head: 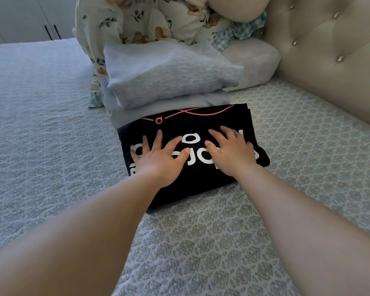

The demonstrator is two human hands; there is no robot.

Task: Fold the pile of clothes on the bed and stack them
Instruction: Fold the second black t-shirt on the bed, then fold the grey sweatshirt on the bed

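Observation:
A black folded T-shirt (203, 122) with white letters and a pink line lies on the bed (201, 242) in the middle of the view. My left hand (158, 159) presses flat on its left half, fingers spread. My right hand (231, 150) lies flat on its right half, fingers straight. Just behind the shirt sits a folded pale blue-grey garment (169, 107), and a pale blue pillow (167, 75) rests on top of it.
A floral duvet (150, 18) is bunched up behind the pillow, with a checked cloth (237, 33) at its right. A beige tufted headboard (329, 60) and a beige cushion (256, 58) stand at the right. White cupboards (30, 18) are far left.

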